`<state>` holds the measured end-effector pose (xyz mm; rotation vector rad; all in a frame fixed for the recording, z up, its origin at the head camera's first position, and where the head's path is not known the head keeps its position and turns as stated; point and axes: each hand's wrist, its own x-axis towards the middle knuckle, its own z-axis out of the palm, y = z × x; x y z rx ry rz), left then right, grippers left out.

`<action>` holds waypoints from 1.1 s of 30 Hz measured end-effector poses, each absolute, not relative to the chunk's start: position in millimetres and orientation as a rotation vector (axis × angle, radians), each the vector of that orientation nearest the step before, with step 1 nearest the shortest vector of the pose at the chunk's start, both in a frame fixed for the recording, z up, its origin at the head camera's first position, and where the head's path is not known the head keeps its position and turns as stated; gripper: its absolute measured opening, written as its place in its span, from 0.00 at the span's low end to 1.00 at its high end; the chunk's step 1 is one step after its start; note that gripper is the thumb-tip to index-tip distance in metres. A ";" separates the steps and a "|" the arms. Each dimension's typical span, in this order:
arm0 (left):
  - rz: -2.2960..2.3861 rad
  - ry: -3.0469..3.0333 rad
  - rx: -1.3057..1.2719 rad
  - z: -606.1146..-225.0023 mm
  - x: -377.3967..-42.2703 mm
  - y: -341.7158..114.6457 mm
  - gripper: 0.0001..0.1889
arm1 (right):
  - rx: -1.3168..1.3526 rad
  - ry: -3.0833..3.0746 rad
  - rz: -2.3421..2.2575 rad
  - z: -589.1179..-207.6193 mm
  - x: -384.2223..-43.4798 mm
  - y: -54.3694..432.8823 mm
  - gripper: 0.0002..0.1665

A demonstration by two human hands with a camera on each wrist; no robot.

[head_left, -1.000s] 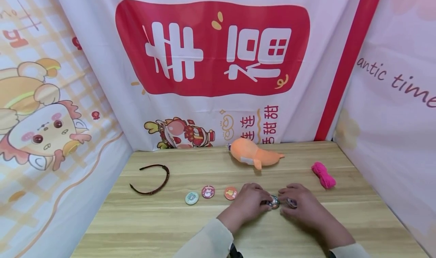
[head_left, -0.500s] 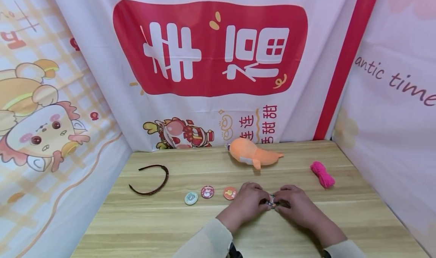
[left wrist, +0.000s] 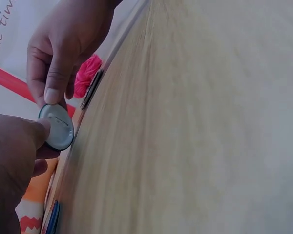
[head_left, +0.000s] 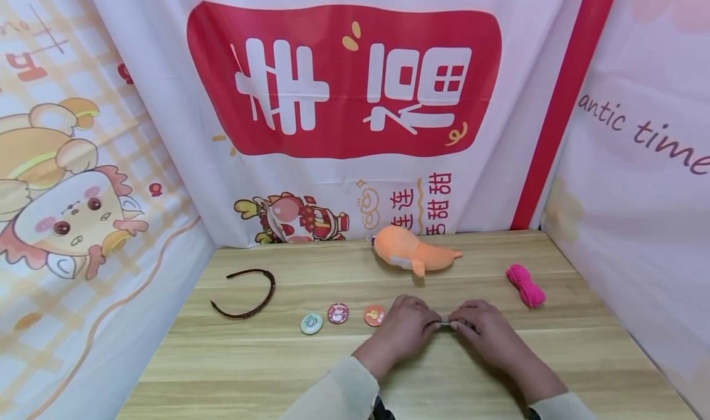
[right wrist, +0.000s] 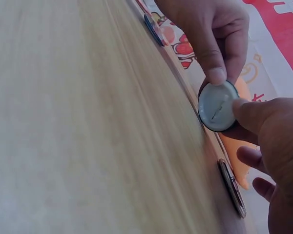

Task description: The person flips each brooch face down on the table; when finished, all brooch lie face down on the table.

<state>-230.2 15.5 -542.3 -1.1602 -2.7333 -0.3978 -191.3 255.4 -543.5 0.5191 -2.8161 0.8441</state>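
Between my two hands a round pin badge (head_left: pixel 445 323) stands on edge, a thin line in the head view. Both wrist views show its pale back (left wrist: pixel 60 127) with a metal pin across it. My left hand (head_left: pixel 407 326) pinches one side of the badge between thumb and fingers. On the opposite side my right hand (head_left: pixel 488 332) pinches it too, thumb on the back (right wrist: pixel 218 106). The printed face is turned away from both wrist cameras. Another badge (right wrist: pixel 231 187) lies on the table by my right hand, hidden under that hand in the head view.
Left of my hands lie an orange badge (head_left: pixel 374 314), a red-purple badge (head_left: pixel 338 312) and a light green badge (head_left: pixel 312 323). A dark headband (head_left: pixel 270 292) is farther left. Behind are an orange plush toy (head_left: pixel 413 250) and a pink yarn bundle (head_left: pixel 526 285) on the wooden table (head_left: pixel 266 370).
My right hand has moved left from beside the other badge and taken hold of the badge in my left hand. That badge has tipped from face-up to on edge.
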 end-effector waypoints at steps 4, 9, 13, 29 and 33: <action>-0.431 -2.721 -1.095 -540.3 -228.0 19.5 0.12 | 0.442 -2.810 0.888 -540.8 -188.2 252.6 0.16; -0.527 -2.763 -1.010 -539.0 -227.4 24.4 0.11 | 0.393 -2.830 0.920 -539.0 -188.2 249.9 0.22; -0.617 -2.821 -0.952 -540.1 -228.0 26.2 0.11 | 0.375 -2.886 0.907 -540.0 -191.3 248.7 0.19; -0.811 -2.873 -0.949 -545.6 -231.4 24.0 0.14 | 0.364 -2.927 0.949 -543.1 -195.7 251.6 0.18; -0.803 -2.863 -0.960 -545.6 -232.3 24.4 0.14 | 0.368 -2.922 0.973 -543.0 -197.0 253.0 0.18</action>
